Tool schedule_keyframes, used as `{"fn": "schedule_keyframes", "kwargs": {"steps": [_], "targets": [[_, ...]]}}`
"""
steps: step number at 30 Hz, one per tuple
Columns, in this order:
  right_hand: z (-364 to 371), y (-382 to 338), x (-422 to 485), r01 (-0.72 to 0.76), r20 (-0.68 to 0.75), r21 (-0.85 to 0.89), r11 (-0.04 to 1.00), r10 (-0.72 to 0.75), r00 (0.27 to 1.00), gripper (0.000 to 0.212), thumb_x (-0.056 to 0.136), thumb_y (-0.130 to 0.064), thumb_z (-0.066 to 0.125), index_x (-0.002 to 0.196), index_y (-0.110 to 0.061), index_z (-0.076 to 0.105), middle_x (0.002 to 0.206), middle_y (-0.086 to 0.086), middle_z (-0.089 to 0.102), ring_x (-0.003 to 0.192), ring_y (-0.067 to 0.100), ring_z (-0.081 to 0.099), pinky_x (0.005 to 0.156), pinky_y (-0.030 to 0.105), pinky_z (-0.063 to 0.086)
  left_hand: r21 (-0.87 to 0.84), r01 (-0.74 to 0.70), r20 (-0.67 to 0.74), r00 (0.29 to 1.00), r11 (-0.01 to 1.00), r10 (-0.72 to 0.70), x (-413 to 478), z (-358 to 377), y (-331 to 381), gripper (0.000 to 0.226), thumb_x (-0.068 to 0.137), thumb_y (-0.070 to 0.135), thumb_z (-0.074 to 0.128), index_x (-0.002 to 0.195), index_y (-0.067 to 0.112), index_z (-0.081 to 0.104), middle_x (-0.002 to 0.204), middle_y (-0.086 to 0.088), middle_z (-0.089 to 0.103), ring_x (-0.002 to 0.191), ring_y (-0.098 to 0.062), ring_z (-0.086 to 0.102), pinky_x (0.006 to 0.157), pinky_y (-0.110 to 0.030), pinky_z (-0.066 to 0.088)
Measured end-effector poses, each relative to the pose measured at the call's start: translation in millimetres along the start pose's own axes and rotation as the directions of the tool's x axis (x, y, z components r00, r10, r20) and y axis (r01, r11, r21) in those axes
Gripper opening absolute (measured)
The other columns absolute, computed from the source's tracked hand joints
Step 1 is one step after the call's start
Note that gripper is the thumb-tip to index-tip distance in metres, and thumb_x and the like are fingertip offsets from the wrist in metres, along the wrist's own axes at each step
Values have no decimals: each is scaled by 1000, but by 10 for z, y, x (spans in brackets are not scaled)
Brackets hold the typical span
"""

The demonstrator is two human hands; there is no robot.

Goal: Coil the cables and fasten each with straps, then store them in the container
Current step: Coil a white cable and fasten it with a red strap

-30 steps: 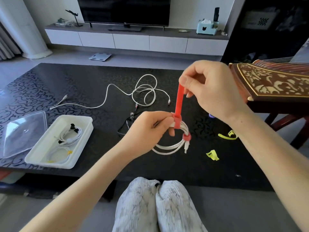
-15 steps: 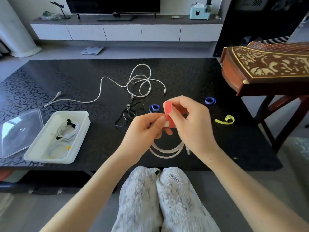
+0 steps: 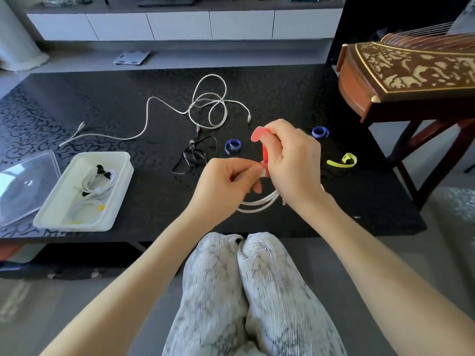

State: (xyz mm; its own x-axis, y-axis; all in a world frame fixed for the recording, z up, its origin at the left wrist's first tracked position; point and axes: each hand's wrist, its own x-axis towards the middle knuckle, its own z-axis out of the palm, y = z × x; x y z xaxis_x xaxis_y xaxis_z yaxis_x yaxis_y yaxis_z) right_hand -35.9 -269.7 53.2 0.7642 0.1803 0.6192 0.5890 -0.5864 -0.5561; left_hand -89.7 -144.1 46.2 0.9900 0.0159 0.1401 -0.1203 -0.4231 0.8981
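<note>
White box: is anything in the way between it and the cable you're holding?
Nothing visible. Only table lies between the coiled cable and the open white box; the lid lies beside it.

1. A black tabletop (image 3: pixel 77 104) with a swirl pattern.
2. A carved wooden zither (image 3: pixel 411 70) on a stand, just right of the tabletop.
3. A grey bathroom scale (image 3: pixel 131 57) on the floor, near a low white cabinet (image 3: pixel 180 25).
4. Knees in pale marbled trousers (image 3: pixel 244 291).
</note>
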Motion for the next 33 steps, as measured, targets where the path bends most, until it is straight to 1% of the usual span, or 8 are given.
{"fn": "schedule_keyframes", "kwargs": {"steps": [3, 6, 12, 17, 23, 25, 29, 33], "targets": [[-4, 31, 85, -444, 244, 196, 875, 395, 886, 30, 91, -14, 57, 70, 7, 60, 60, 14, 56, 53, 21, 54, 52, 38, 47, 193, -219, -1, 975, 957, 223, -41, 15, -45, 18, 92, 17, 58, 90, 12, 75, 60, 9, 59, 57, 1, 50, 56, -9, 36], [-35, 30, 127, -636, 418, 207, 744, 520, 745, 24, 90, -15, 60, 71, -3, 68, 64, 8, 61, 59, 15, 57, 60, 26, 44, 266, -323, 42, 945, 908, 323, -68, -3, -93, 21, 90, 20, 56, 96, 13, 75, 65, 25, 53, 68, 6, 53, 63, -5, 38], [-150, -15, 124, -632, 443, 337, 698, 475, 760, 29, 95, -17, 52, 78, 1, 66, 58, 4, 61, 50, 6, 59, 53, 8, 46, 411, -393, 80, 914, 823, 397, -8, -141, -85, 34, 91, 33, 46, 92, 9, 70, 67, 13, 57, 63, -1, 52, 65, -15, 42], [-149, -68, 186, -643, 441, 318, 697, 491, 751, 31, 96, -18, 51, 82, 6, 65, 57, 3, 56, 47, 5, 55, 54, 19, 49, 471, -387, -3, 898, 793, 440, -2, -136, 44, 37, 91, 35, 51, 106, 5, 65, 74, 2, 65, 68, -14, 60, 62, -25, 46], [-226, -64, 318, -803, 678, 133, 580, 538, 501, 25, 94, -14, 55, 73, -5, 65, 59, 5, 61, 47, 12, 57, 58, 27, 50, 481, -504, 172, 857, 718, 486, 4, -118, 49, 46, 98, 40, 35, 95, 7, 66, 75, -1, 66, 68, -12, 51, 63, -25, 42], [-237, -73, 361, -761, 646, 157, 629, 518, 561, 24, 93, -13, 56, 72, -4, 66, 60, 8, 63, 51, 17, 61, 67, 34, 54, 485, -439, 179, 897, 756, 405, -14, -125, 60, 38, 98, 37, 39, 93, 10, 65, 69, 4, 62, 60, -5, 50, 56, -18, 39], [-294, -146, 188, -220, 285, 176, 959, 164, 944, 29, 93, -23, 56, 68, -10, 66, 61, -11, 67, 60, 10, 66, 68, 32, 55, 307, -112, 46, 994, 945, 103, 6, -105, 119, 18, 97, 20, 48, 87, 18, 63, 55, 8, 48, 48, -6, 42, 48, -17, 32], [-296, -146, -178, 210, 49, 135, 968, -218, 975, 28, 94, -31, 52, 82, -17, 72, 77, -9, 72, 74, 7, 66, 80, 29, 54, -120, 190, 0, 982, 975, -191, 39, -146, 193, 30, 96, 18, 51, 71, 11, 64, 50, 7, 40, 49, -11, 33, 50, -23, 31]]}}
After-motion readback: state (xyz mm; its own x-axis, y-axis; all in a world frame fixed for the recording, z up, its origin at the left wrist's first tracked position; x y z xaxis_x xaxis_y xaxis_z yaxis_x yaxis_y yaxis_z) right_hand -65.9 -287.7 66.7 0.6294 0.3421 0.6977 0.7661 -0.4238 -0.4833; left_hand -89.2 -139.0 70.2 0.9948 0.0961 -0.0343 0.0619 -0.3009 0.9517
